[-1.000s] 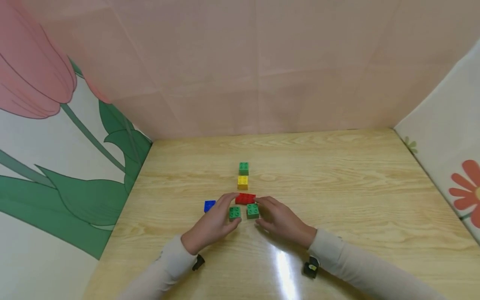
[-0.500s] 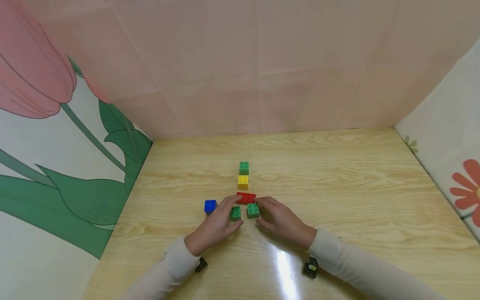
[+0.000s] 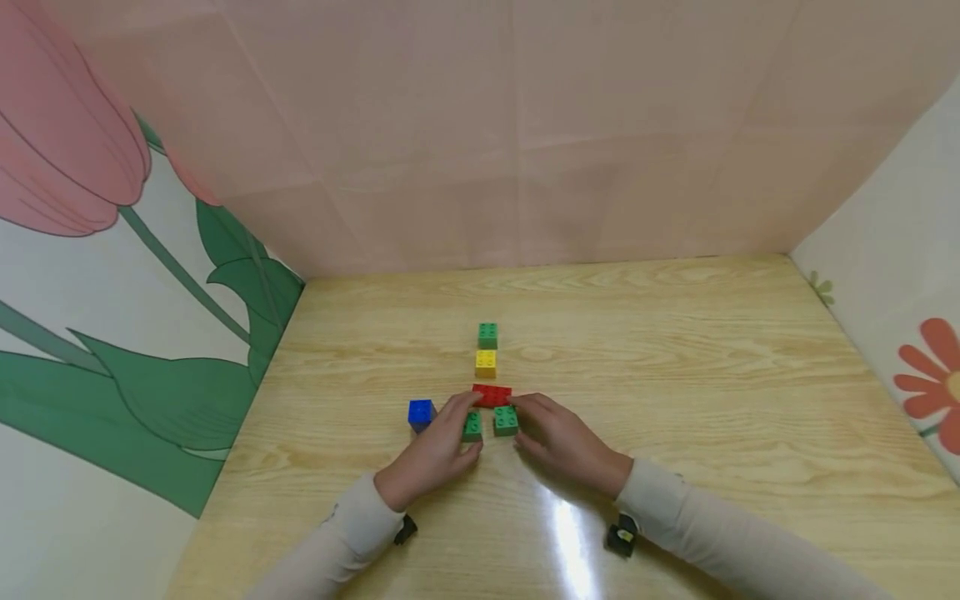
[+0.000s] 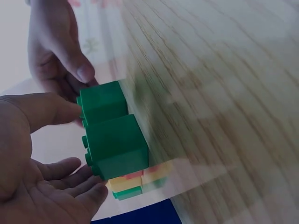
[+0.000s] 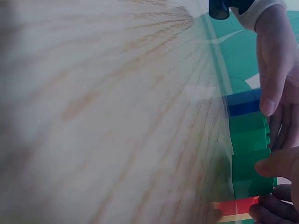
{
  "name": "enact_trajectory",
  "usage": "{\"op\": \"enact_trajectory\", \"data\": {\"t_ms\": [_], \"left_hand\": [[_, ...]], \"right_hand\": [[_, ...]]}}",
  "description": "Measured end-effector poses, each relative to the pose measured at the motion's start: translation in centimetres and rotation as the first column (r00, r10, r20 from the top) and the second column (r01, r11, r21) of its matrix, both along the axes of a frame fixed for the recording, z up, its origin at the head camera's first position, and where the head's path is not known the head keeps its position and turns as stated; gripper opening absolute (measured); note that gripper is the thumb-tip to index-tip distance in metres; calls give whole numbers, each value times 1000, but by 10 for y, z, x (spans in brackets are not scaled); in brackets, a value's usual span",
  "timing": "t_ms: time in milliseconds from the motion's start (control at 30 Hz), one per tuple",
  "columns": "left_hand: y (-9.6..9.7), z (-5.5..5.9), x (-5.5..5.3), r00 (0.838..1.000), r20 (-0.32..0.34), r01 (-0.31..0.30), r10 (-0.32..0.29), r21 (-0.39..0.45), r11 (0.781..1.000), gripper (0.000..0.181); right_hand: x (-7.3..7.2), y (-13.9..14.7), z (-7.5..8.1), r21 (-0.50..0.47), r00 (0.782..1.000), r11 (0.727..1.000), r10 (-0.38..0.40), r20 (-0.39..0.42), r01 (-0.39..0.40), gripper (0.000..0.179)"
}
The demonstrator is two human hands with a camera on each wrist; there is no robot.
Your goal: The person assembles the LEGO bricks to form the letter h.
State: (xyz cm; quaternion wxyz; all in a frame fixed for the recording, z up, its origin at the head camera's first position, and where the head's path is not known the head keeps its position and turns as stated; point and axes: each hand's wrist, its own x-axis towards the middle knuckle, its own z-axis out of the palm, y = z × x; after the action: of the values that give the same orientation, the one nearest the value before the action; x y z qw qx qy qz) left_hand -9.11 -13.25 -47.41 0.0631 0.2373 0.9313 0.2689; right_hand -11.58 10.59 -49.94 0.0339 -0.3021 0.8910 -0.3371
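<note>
My left hand (image 3: 431,458) curves loosely about a green brick (image 3: 472,427), which it partly covers in the head view. In the left wrist view, a gap shows between its thumb and that brick (image 4: 117,149); whether the fingers touch it is unclear. Right of it stands a second green brick (image 3: 506,421), slightly apart, with my right hand (image 3: 573,442) relaxed alongside. The right thumb (image 5: 267,168) lies against or close to this brick in the right wrist view. Behind both is a red brick (image 3: 492,396), fingertips of both hands at its ends. A blue brick (image 3: 421,414) sits left of my left hand.
Farther back on the wooden table (image 3: 675,350), a yellow brick (image 3: 486,364) and another green brick (image 3: 487,336) stand in line behind the red one. A pink backdrop (image 3: 517,167) closes off the far edge, with printed panels at both sides.
My left hand has shifted slightly right, and the green brick beside it has edged right too. More of the blue brick now shows. My right hand has barely moved.
</note>
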Motion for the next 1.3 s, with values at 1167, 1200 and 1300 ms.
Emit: {"op": "enact_trajectory", "data": {"t_ms": [1167, 1200, 1300], "left_hand": [[-2, -5, -2, 995, 97, -14, 11, 30, 999, 43], [-2, -5, -2, 995, 99, -15, 12, 31, 999, 43], [-2, -7, -3, 994, 109, -21, 17, 34, 999, 44]], "right_hand": [[-4, 1, -3, -31, 1000, 1000, -4, 20, 5, 39], [-4, 2, -3, -33, 1000, 999, -2, 13, 3, 39], [-4, 2, -2, -42, 1000, 999, 3, -13, -4, 38]]}}
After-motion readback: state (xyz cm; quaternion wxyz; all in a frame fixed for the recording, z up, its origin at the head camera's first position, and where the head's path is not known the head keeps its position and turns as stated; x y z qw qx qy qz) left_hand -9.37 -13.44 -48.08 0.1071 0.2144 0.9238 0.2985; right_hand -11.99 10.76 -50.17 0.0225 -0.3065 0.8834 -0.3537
